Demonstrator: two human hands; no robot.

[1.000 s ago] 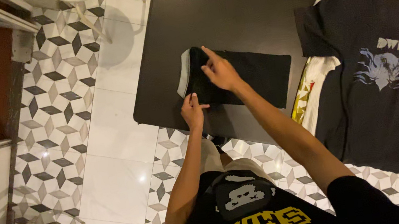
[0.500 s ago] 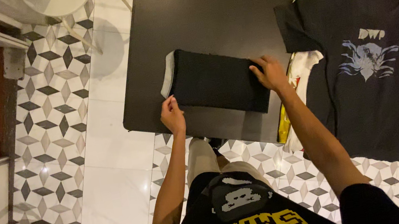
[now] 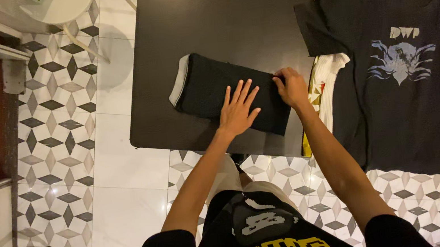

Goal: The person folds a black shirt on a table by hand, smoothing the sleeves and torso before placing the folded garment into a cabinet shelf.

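Step in hand looks like a fold midway: folded black cloth garment with a pale grey lining edge (image 3: 227,94) lies as a long strip across the near half of the matte black rectangular table (image 3: 227,13). Left hand (image 3: 238,112) rests flat on the strip's middle, fingers spread wide, pressing down and holding nothing. Right hand (image 3: 291,88) is at the strip's right end, fingers curled onto the edge of the cloth; looks like a pinch, though the thumb side is hidden.

Next move, as I judge it: right end has to lift and come over toward the left, with the flat palm pinning the crease line so the layers don't slide.

Surface: smooth, dark, nothing else on it. Black short-sleeve T-shirt with a pale blue print (image 3: 401,63) lies spread just right of the table, over a white and yellow patterned cloth (image 3: 328,77). Floor is white tile with grey-black cube-pattern tile (image 3: 57,106); white round table on thin legs (image 3: 63,5) top left.
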